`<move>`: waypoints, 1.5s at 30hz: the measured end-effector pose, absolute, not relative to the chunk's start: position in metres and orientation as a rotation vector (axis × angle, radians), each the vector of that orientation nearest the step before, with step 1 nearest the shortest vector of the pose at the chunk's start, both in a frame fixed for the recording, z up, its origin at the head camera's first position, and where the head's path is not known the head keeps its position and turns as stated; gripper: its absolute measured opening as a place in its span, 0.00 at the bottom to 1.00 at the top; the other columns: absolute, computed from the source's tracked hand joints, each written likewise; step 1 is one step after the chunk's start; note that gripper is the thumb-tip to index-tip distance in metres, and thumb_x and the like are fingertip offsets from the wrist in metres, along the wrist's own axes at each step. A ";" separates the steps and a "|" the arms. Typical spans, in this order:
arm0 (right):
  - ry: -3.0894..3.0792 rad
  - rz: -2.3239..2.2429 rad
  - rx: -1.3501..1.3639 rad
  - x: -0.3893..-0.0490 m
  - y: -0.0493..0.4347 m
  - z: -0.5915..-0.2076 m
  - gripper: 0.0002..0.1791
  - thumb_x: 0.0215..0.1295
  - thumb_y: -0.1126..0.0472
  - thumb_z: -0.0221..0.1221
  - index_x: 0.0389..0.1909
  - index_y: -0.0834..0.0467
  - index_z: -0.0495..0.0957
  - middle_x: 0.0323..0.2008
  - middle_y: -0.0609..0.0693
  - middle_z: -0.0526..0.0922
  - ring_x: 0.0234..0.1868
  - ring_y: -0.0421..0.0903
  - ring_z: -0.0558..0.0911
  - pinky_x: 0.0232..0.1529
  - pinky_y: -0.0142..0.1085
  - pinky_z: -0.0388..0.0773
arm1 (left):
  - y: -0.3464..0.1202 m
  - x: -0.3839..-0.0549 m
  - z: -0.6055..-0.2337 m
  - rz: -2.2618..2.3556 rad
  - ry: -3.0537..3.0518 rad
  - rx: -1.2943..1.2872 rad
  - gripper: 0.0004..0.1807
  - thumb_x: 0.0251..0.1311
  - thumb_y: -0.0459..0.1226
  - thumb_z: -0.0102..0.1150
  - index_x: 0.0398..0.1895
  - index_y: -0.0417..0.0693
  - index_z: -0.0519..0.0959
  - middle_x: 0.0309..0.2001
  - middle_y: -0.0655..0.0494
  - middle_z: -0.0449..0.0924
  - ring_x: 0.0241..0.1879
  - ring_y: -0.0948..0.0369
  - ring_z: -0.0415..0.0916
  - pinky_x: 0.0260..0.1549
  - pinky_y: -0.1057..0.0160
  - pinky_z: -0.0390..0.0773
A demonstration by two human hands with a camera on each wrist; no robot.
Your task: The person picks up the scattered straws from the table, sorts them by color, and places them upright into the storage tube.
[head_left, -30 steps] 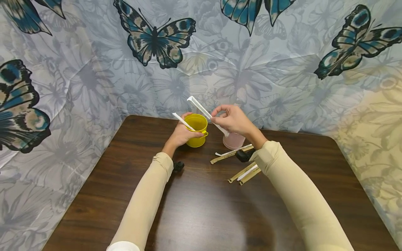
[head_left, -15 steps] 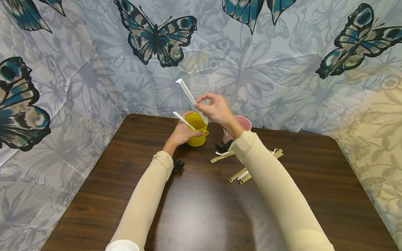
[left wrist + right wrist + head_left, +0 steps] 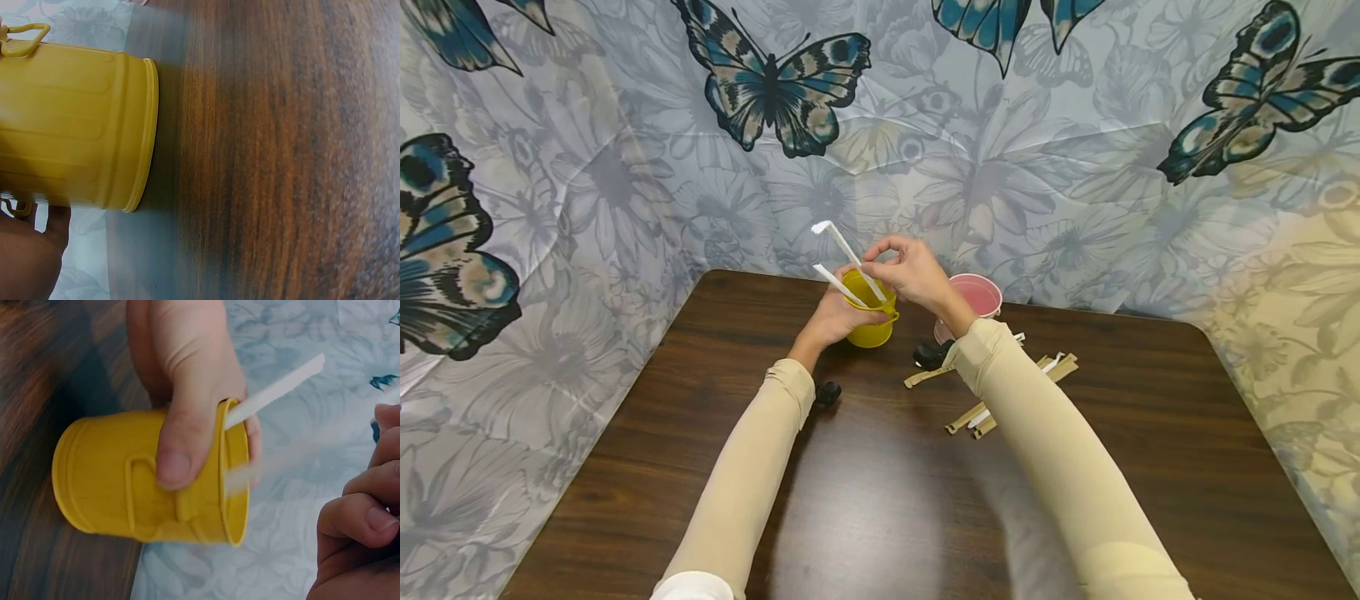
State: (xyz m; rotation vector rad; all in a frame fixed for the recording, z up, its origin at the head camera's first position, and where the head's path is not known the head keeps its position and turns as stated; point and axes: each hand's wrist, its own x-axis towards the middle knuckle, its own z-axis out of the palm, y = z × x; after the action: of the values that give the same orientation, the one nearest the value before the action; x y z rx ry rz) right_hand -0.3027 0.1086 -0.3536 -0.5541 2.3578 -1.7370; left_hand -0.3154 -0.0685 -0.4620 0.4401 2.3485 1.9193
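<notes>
My left hand [image 3: 838,317] grips a small yellow bucket [image 3: 870,337] at its rim, with the thumb over the near side by a handle. Inside it leans a white paper-wrapped straw [image 3: 837,285], its upper end sticking out past the rim. My right hand [image 3: 916,271] pinches a second white wrapped straw [image 3: 842,243] between thumb and fingertips. That straw slants with its lower end inside the bucket's mouth; it looks blurred in the right wrist view. The left wrist view shows the yellow bucket's side and base [image 3: 75,125] and part of the left hand [image 3: 28,256].
A pink bucket [image 3: 979,292] stands at the back, partly behind the right wrist. Several brown-wrapped straws [image 3: 962,418] and some white ones lie on the dark wooden table [image 3: 865,500], partly under the right forearm. A butterfly-print cloth [image 3: 1000,167] hangs behind the table.
My right hand has moved left from near the pink bucket to the yellow one, bringing the straw over and lowering its end into the bucket. The left hand stays in place.
</notes>
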 end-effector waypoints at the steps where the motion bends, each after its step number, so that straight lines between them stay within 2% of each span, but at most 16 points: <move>1: 2.355 -1.720 -0.550 -0.301 0.111 -0.353 0.09 0.67 0.58 0.66 0.43 0.57 0.80 0.07 0.42 0.68 0.08 0.38 0.61 0.12 0.31 0.58 | -0.069 -0.315 -0.462 1.906 2.359 0.438 0.56 0.45 0.38 0.82 0.75 0.52 0.55 0.67 0.49 0.71 0.61 0.52 0.73 0.66 0.52 0.73; 7: 2.378 -1.567 -0.556 -0.289 0.130 -0.346 0.10 0.67 0.55 0.65 0.44 0.55 0.79 0.09 0.43 0.68 0.10 0.40 0.62 0.14 0.32 0.60 | -0.070 -0.317 -0.463 1.861 2.418 0.429 0.61 0.44 0.39 0.83 0.78 0.47 0.52 0.67 0.49 0.73 0.62 0.52 0.74 0.68 0.52 0.72; 15: 2.470 -1.322 -0.622 -0.262 0.174 -0.345 0.10 0.67 0.55 0.66 0.43 0.55 0.81 0.10 0.44 0.67 0.12 0.39 0.63 0.15 0.31 0.60 | -0.073 -0.317 -0.465 1.910 2.389 0.392 0.60 0.43 0.36 0.83 0.78 0.45 0.53 0.68 0.48 0.71 0.64 0.51 0.72 0.69 0.50 0.70; 21: 2.512 -1.291 -0.600 -0.249 0.210 -0.367 0.08 0.66 0.59 0.67 0.41 0.58 0.81 0.13 0.40 0.69 0.12 0.36 0.64 0.15 0.30 0.64 | -0.074 -0.316 -0.465 1.915 2.387 0.393 0.60 0.43 0.34 0.83 0.78 0.46 0.54 0.68 0.46 0.71 0.64 0.50 0.72 0.69 0.49 0.70; 28: 2.521 -1.161 -0.508 -0.233 0.248 -0.392 0.07 0.68 0.57 0.64 0.42 0.55 0.82 0.12 0.44 0.68 0.12 0.37 0.64 0.15 0.31 0.63 | -0.073 -0.317 -0.466 1.931 2.384 0.395 0.59 0.44 0.33 0.82 0.78 0.46 0.54 0.68 0.47 0.71 0.64 0.51 0.72 0.69 0.50 0.71; 34: 2.564 -1.004 -0.479 -0.220 0.280 -0.416 0.08 0.67 0.57 0.65 0.42 0.56 0.84 0.11 0.42 0.68 0.11 0.35 0.65 0.14 0.30 0.63 | -0.066 -0.318 -0.464 1.924 2.374 0.431 0.60 0.43 0.34 0.83 0.78 0.44 0.53 0.68 0.46 0.72 0.65 0.50 0.72 0.69 0.51 0.70; 45: 2.485 -0.885 -0.363 -0.212 0.307 -0.444 0.06 0.65 0.60 0.65 0.38 0.58 0.86 0.09 0.41 0.68 0.10 0.35 0.63 0.13 0.29 0.62 | -0.067 -0.318 -0.464 1.938 2.377 0.437 0.60 0.43 0.33 0.82 0.78 0.43 0.53 0.67 0.47 0.73 0.63 0.51 0.73 0.69 0.51 0.71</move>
State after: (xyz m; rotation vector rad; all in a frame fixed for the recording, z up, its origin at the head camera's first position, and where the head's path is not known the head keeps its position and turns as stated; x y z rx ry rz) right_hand -0.2122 0.3069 -0.4444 -0.3630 2.4851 -0.8852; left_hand -0.3179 -0.0674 -0.4636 0.4372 2.3768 1.9383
